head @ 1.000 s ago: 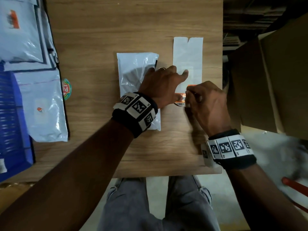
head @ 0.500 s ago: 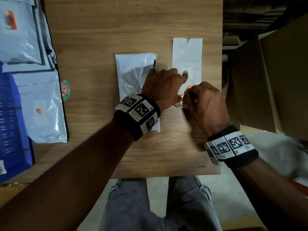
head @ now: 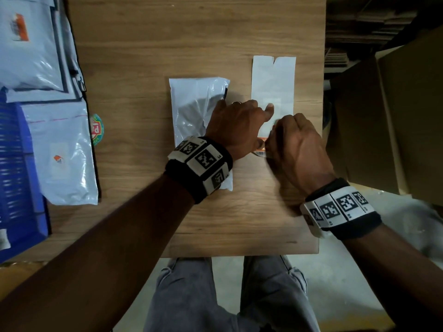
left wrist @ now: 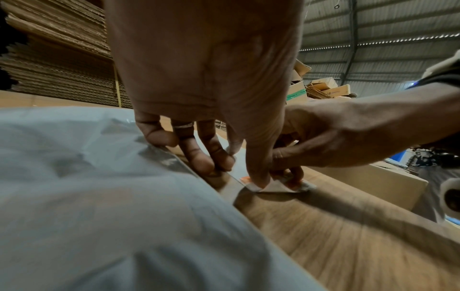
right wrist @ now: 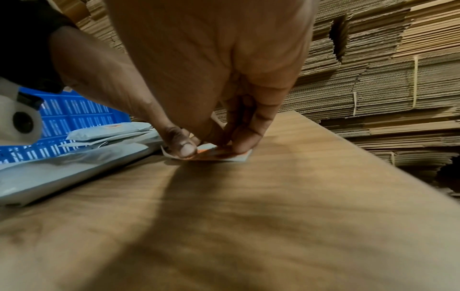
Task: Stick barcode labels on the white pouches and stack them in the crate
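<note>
A white pouch lies flat at the middle of the wooden table. To its right lies a white label backing sheet. My left hand reaches across the pouch and presses its fingertips and thumb on the sheet's near end. My right hand pinches the barcode label with orange print at that same end. In the right wrist view its fingertips hold the label right beside my left thumb. The label's edge is slightly lifted from the table.
A blue crate stands at the left edge, with several labelled white pouches lying beside and over it. A round sticker is on the table. An open cardboard box stands to the right. Stacks of flat cardboard fill the background.
My right hand has edged a little up the sheet toward my left thumb, covering more of the label. The left hand stays pressed in place.
</note>
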A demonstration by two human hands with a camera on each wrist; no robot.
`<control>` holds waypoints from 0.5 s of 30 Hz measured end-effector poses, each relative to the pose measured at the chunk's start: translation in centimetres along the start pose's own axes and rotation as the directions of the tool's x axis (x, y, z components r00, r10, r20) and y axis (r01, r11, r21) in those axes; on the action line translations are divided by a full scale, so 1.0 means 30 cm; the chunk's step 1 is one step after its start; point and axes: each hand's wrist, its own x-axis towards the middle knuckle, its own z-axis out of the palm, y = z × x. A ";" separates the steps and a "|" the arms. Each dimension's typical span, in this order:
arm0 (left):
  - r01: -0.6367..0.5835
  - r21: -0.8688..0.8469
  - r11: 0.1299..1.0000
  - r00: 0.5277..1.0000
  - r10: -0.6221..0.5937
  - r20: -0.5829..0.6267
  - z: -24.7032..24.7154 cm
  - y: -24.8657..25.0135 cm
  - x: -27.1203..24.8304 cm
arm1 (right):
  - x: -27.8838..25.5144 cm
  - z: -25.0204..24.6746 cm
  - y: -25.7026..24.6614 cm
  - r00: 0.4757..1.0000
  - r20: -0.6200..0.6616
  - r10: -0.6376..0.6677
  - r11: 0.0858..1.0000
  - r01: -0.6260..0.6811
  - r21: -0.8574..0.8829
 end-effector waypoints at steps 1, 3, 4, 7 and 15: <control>0.004 -0.006 1.000 1.000 -0.004 0.003 0.001 -0.002 0.000 | -0.001 -0.005 0.001 1.000 -0.005 0.007 1.000 -0.007 0.028; 0.007 -0.011 1.000 1.000 -0.007 0.004 0.001 -0.004 0.000 | -0.004 -0.023 -0.004 0.999 -0.015 0.037 0.997 -0.036 0.069; 0.006 -0.013 1.000 1.000 -0.006 0.007 0.001 -0.004 0.000 | -0.009 -0.032 -0.010 0.999 -0.021 0.047 0.996 -0.045 0.074; 0.003 -0.010 1.000 1.000 -0.003 0.012 -0.001 -0.004 0.001 | -0.012 -0.048 -0.025 0.999 0.008 0.040 0.998 -0.040 0.054; 0.001 -0.017 1.000 1.000 -0.001 0.009 -0.002 -0.006 -0.001 | 0.017 -0.048 -0.027 0.998 0.064 0.019 0.999 -0.016 -0.048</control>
